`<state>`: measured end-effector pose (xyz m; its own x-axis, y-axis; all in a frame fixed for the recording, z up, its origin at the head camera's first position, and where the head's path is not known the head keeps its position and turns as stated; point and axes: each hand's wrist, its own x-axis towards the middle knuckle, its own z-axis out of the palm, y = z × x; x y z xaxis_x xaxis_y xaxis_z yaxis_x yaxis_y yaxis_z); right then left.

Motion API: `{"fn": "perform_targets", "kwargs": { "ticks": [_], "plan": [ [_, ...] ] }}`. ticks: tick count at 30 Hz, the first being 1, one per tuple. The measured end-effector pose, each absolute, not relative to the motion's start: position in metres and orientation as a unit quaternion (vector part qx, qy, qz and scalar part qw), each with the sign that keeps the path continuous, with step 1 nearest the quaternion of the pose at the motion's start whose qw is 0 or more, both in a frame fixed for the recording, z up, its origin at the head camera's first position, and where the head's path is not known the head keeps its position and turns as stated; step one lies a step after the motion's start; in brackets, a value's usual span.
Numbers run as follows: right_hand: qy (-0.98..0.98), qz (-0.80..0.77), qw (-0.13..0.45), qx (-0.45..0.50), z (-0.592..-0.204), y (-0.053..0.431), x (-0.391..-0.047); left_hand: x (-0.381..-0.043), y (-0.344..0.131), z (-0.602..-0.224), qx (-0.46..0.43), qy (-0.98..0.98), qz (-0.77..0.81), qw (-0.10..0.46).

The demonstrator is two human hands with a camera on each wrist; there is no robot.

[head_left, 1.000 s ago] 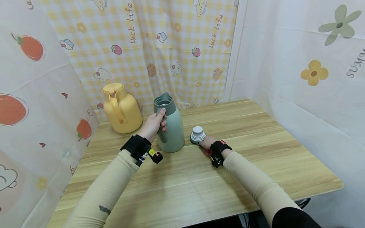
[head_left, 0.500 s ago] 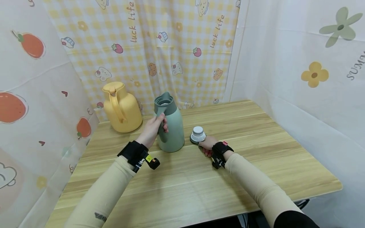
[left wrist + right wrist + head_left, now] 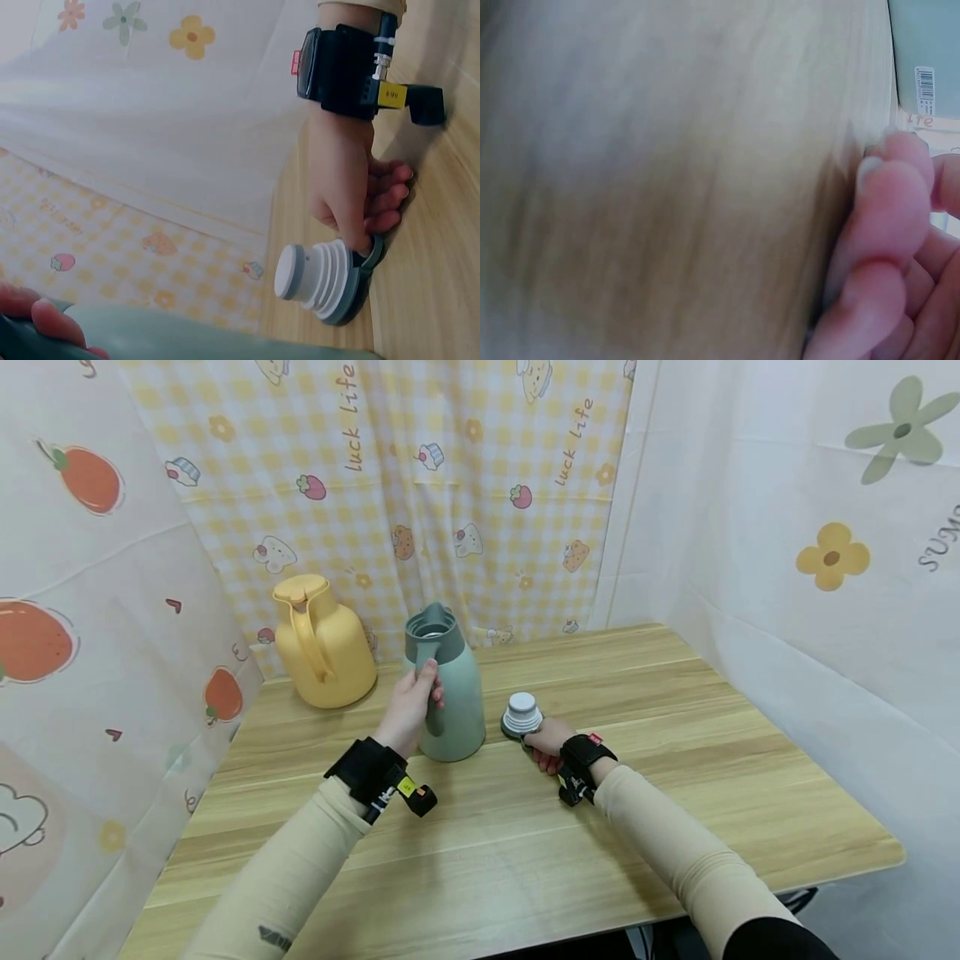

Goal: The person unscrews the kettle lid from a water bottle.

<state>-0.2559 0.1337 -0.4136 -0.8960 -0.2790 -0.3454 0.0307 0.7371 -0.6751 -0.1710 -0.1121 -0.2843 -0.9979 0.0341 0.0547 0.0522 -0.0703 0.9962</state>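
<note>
A pale green vacuum jug (image 3: 459, 706) stands upright on the table, its dark green neck open at the top. My left hand (image 3: 408, 703) grips the jug's handle; in the left wrist view only some of its fingers (image 3: 56, 324) show at the lower left corner. To the right of the jug lies its stopper lid (image 3: 521, 714), white ridged plug upward and dark green cap down on the wood. My right hand (image 3: 549, 739) pinches the small loop at the lid's edge (image 3: 375, 251), thumb on top and the other fingers curled beneath.
A yellow jug (image 3: 326, 652) with a handle stands at the back left, beside the green jug. The wooden table (image 3: 675, 777) ends at a checked curtain (image 3: 480, 485) behind and white printed curtains at both sides.
My left hand has slid slightly down the jug's handle, and its thumb no longer lies up near the neck. The jug, lid and right hand stay almost in place.
</note>
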Motion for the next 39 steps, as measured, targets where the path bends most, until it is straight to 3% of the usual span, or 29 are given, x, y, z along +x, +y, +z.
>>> {"fn": "perform_targets", "kwargs": {
  "ticks": [39],
  "plan": [
    [0.895,-0.375,0.233,-0.058,-0.409,0.135,-0.257,-0.179,-0.124,-0.282,-0.112,-0.700,-0.703,-0.055]
  ]
}}
